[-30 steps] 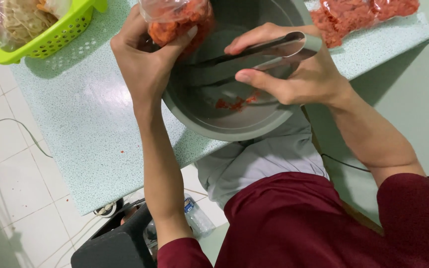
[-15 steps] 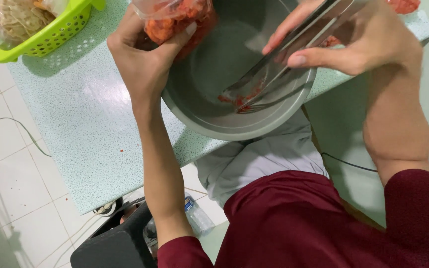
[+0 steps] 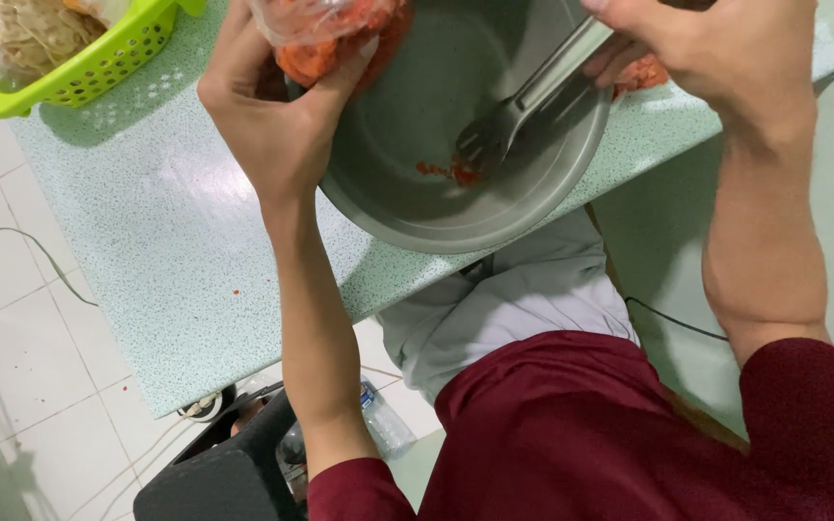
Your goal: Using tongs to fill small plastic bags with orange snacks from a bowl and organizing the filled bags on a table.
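On the pale green speckled desk (image 3: 176, 260) I see a large grey metal bowl (image 3: 407, 183) sitting near the front edge, slightly overhanging it toward my lap. It is nearly bare inside, with only a few small red-orange bits (image 3: 451, 172) lying on the bottom.

My left hand (image 3: 272, 116) is clenched around a clear plastic bag of red-orange food (image 3: 330, 34), holding it at the bowl's left rim, partly over the inside. My right hand (image 3: 716, 53) grips a pair of metal tongs (image 3: 523, 111) from above at the bowl's right rim; the tongs slope down into the bowl and their tips sit just beside the last bits, right of them. I cannot tell whether the tips actually touch the food.

I judge the step to be gathering these leftovers into the bag. To do it well, I would keep the bag's mouth low and open over the bowl, pinch the bits gently so they do not smear, and keep the bowl from sliding off the desk edge.

A lime green basket (image 3: 89, 68) with pale shredded food stands at the far left corner, well apart from both hands. A little more red-orange food (image 3: 644, 72) shows behind the bowl, under my right hand.
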